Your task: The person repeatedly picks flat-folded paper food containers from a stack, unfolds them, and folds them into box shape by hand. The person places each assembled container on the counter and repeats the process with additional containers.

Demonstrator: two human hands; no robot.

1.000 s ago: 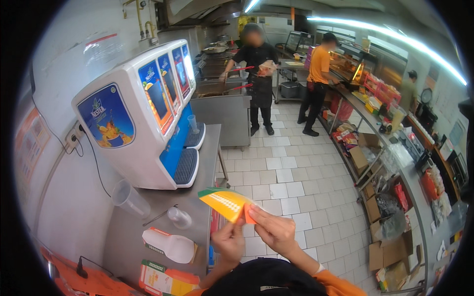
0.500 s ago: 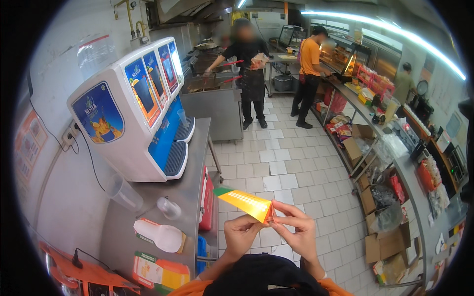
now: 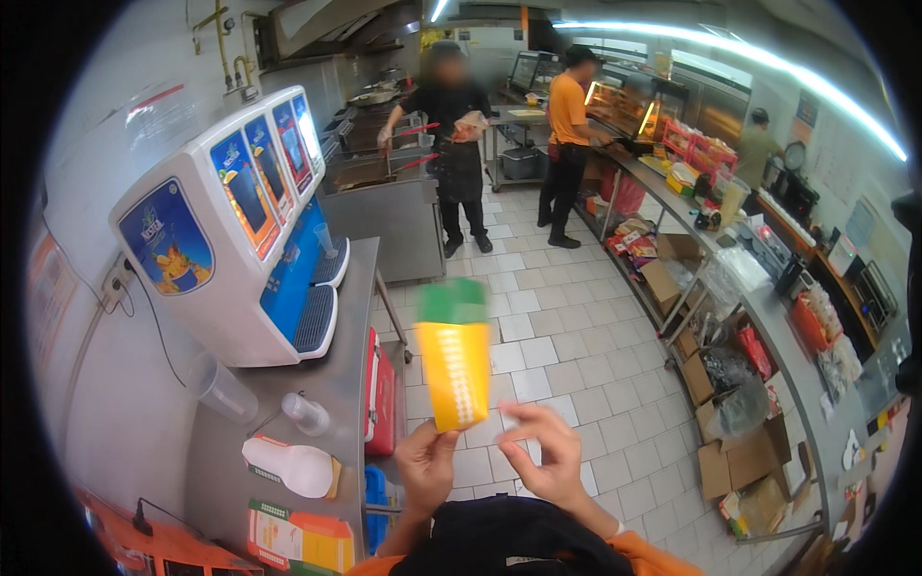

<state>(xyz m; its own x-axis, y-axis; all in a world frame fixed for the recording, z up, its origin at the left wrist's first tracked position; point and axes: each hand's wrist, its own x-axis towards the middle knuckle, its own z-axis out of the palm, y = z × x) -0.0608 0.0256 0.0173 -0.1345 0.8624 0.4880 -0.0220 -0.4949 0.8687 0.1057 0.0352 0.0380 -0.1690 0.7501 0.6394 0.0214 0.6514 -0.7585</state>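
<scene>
A yellow cardboard food carton (image 3: pixel 451 374) with a green top end and a row of white marks stands upright in front of me, slightly blurred. My left hand (image 3: pixel 426 467) pinches its bottom edge between thumb and fingers. To the right of the carton, my right hand (image 3: pixel 545 455) is apart from it, thumb and fingers spread with nothing between them. On the steel table at my left lie a carton showing its white inside (image 3: pixel 293 465) and flat yellow, orange and green cartons (image 3: pixel 300 538).
A white drink dispenser (image 3: pixel 226 230) stands on the steel table (image 3: pixel 346 331), near a clear plastic jug (image 3: pixel 223 387) and a small clear container (image 3: pixel 305 414). A person in black (image 3: pixel 456 144) faces the fryers; another in orange (image 3: pixel 567 134) stands by the long right counter (image 3: pixel 672 197). Open cardboard boxes (image 3: pixel 744 461) fill its lower shelf.
The carton has swung from lying slanted to upright, its green end now up. My right hand has let go of it and opened. The whole view has shifted slightly.
</scene>
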